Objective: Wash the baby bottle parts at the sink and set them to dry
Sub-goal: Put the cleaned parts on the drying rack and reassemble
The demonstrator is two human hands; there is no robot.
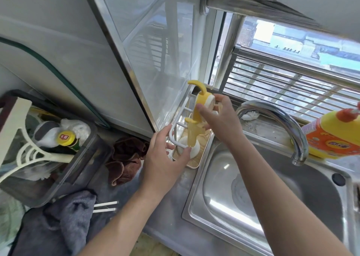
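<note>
We see the right grip point(220, 119) pinching the bottle part point(201, 99): a smooth yellow plastic collar with two curved hook-shaped handles. It has a white rounded piece at its 3 o'clock and a translucent amber piece hanging at its 6 o'clock. It sits over the white wire rack point(180, 117), at 10 o'clock of the sink point(253, 197). The left grip point(165, 156) is wide, fingers nearly straight, thumb on the rack's front wire.

Under the rack, a shallow pale tray point(196, 163) holds a white domed cap point(194, 149). The sink is dull stainless steel with a rounded basin, and a curved chrome faucet point(276, 117) stands at its 12 o'clock. A glossy orange-yellow detergent bottle point(335, 136) is at 3 o'clock of the faucet.

At frame 9 o'clock we log a dark translucent bin point(85, 154) holding a yellow-capped bottle point(66, 138) and a cream plastic frame point(29, 150). A crumpled brown cloth point(126, 158) lies on the counter point(120, 192) between bin and tray. A grey fleecy cloth point(58, 226) is at 7 o'clock.
</note>
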